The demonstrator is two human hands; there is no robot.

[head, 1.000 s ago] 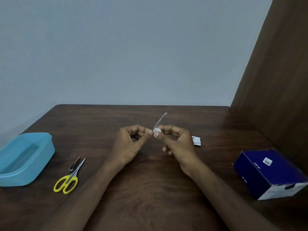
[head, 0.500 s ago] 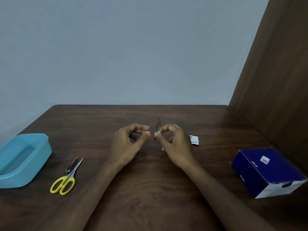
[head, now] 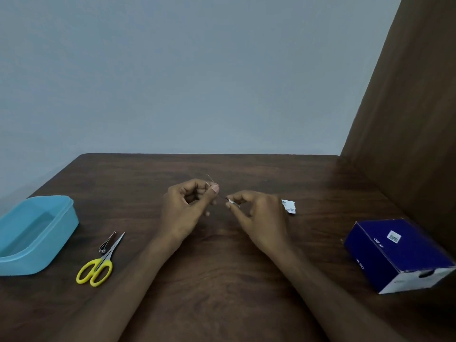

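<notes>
Desk (head: 222, 304), dark wood, carries everything. Light-blue plastic tub (head: 37, 233) at far left, navy carton (head: 394, 253) at far right. Left hand (head: 185, 211): thumb-forefinger grip pinched on thin strand (head: 210, 178), held above desk centre. Right hand (head: 261, 218): grip pinched on small white piece (head: 231, 201), just beside left thumb. Yellow-handled scissors (head: 98, 265) lie untouched. Torn packet (head: 288, 206) sits behind right hand. Progress, judged: packet opened, contents in hand, fine joining under way; any cutting not yet begun.

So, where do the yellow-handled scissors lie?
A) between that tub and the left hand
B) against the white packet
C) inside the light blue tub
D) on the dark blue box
A: the scissors lie on the table, right of the tub and left of the left hand.
</notes>
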